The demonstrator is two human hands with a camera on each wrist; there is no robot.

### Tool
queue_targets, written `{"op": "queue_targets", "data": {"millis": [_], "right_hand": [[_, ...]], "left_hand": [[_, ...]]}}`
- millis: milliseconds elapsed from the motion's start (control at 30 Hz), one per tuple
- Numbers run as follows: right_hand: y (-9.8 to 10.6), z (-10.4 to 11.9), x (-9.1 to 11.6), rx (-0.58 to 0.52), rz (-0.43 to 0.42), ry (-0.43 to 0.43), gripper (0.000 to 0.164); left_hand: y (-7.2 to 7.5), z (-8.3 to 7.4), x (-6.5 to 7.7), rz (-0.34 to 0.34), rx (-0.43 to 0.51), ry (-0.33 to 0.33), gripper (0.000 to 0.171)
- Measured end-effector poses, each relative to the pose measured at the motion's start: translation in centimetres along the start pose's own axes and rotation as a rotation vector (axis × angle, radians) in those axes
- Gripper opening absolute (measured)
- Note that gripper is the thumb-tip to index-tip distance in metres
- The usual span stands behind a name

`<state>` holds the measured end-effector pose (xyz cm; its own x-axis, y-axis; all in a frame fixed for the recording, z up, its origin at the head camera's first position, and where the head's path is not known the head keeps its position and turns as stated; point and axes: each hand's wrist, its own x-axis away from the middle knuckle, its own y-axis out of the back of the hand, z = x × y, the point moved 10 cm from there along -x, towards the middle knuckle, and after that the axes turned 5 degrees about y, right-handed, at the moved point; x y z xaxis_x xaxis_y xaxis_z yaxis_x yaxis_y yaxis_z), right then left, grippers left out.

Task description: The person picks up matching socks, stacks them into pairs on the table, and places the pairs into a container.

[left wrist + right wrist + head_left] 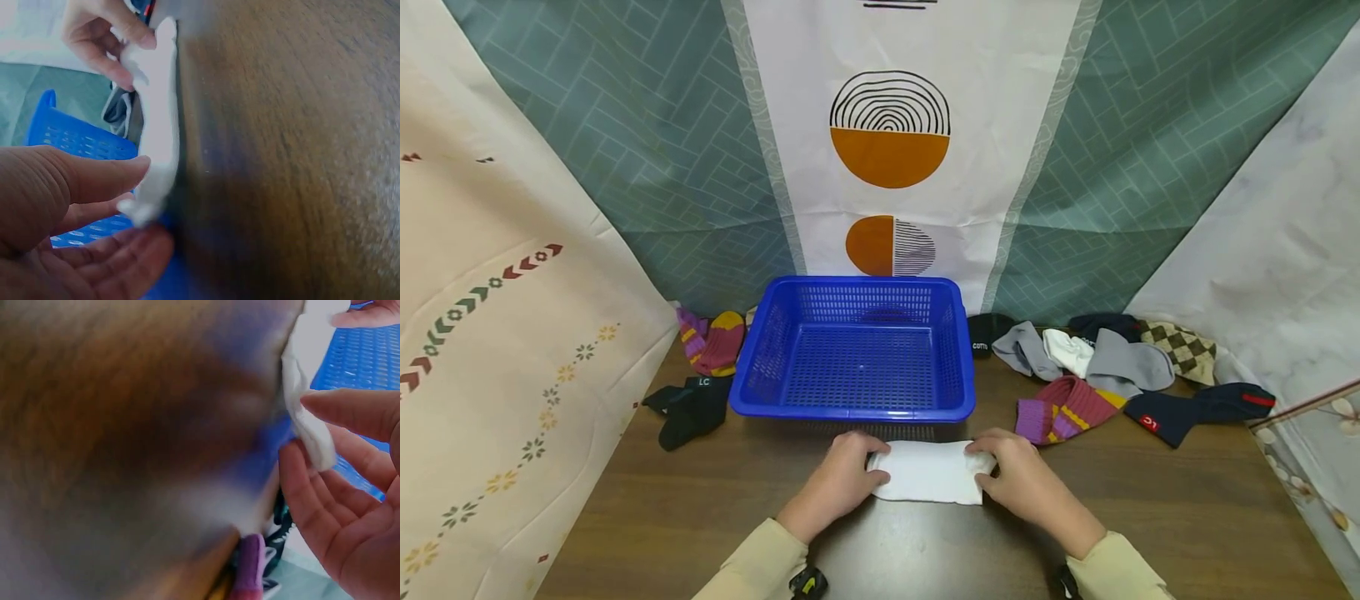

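A white sock, laid out as a flat folded strip, is stretched sideways between both hands just in front of the blue basket. Its left end is pinched by my left hand, thumb on the near side. My right hand grips the other end between thumb and fingers. From the left wrist, the sock appears slightly blurred, close to the wooden surface. The right wrist view shows the thumb and fingertips around a rolled edge of the sock.
The blue plastic basket stands behind the hands. To its left lie a striped maroon sock and black socks. On the right are a striped sock, grey socks, a checked sock and navy socks.
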<state>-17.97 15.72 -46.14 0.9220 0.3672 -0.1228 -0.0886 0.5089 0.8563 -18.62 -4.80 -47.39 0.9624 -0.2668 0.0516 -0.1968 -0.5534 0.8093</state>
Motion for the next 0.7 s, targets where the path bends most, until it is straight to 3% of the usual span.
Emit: {"op": "queue_targets", "data": {"millis": [167, 267, 500, 700], "right_hand": [[2.2, 1.2, 0.3, 0.102, -0.093, 0.012, 0.027], [2.8, 2.3, 0.7, 0.146, -0.11, 0.028, 0.025], [0.8, 3.6, 0.8, 0.18, -0.011, 0.122, 0.021], [-0.9, 3.5, 1.1, 0.17, 0.056, 0.217, 0.025]], "left_hand": [[1.3, -1.1, 0.7, -0.103, -0.123, -0.047, 0.032], [1.7, -2.0, 1.1, -0.131, -0.155, -0.098, 0.031], [0.3, -3.5, 1.4, -0.061, -0.221, -0.215, 0.028], [-0.7, -2.6, 1.3, -0.011, -0.26, -0.176, 0.025]]}}
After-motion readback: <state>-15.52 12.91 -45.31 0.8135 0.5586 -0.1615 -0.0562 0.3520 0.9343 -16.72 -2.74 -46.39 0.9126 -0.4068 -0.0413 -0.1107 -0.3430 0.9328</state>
